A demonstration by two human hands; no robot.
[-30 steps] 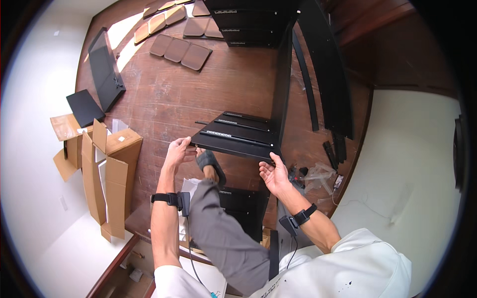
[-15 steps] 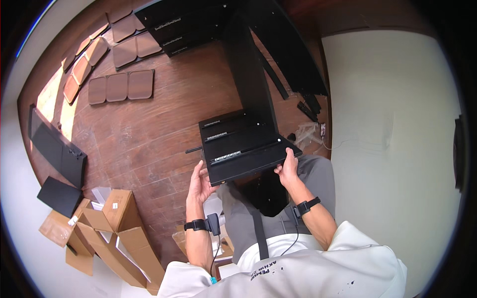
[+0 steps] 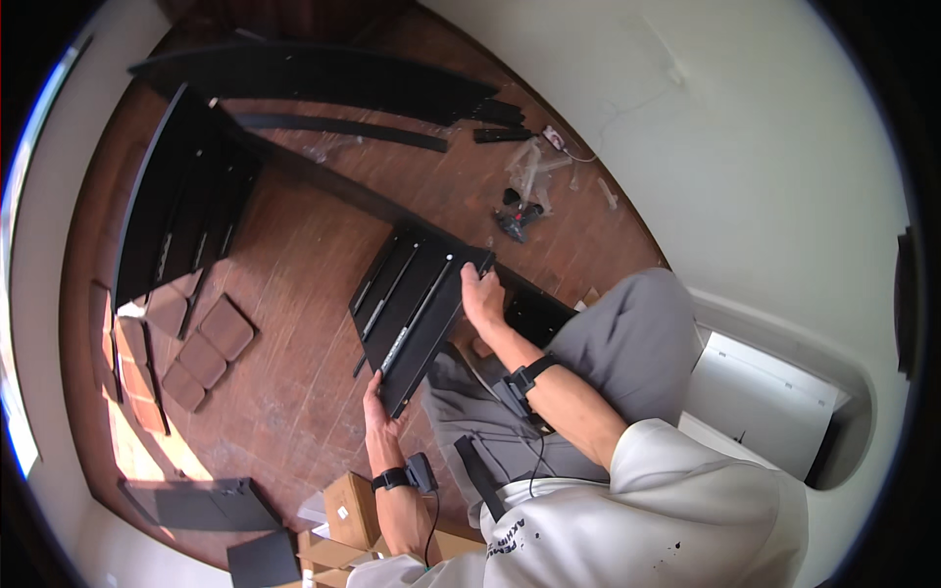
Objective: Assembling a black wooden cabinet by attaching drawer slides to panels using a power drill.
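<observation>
A black furniture panel (image 3: 421,338) with metal drawer runners is in front of me, tilted, between my two hands. My left hand (image 3: 378,410) grips its lower near corner, thumb along the edge. Around its upper right corner my right hand (image 3: 483,297) is closed, thumb on top; the fingers beneath are partly hidden. A long black board (image 3: 338,186) runs from this panel to another upright black panel with runners (image 3: 181,201) at the far left. Whether the held panel is fastened to the board I cannot tell.
Beyond the board, a power drill (image 3: 517,223) and clear plastic wrappers (image 3: 532,174) lie on the wooden floor. Brown three-part panels (image 3: 209,343) are at the left, cardboard boxes (image 3: 351,510) near my left arm. Large black boards (image 3: 323,83) lie at the back; a white panel (image 3: 760,402) is at my right.
My view has swung to the right, so the drill and the white panel show now. Both hands still hold the black panel, which appears turned and more steeply tilted.
</observation>
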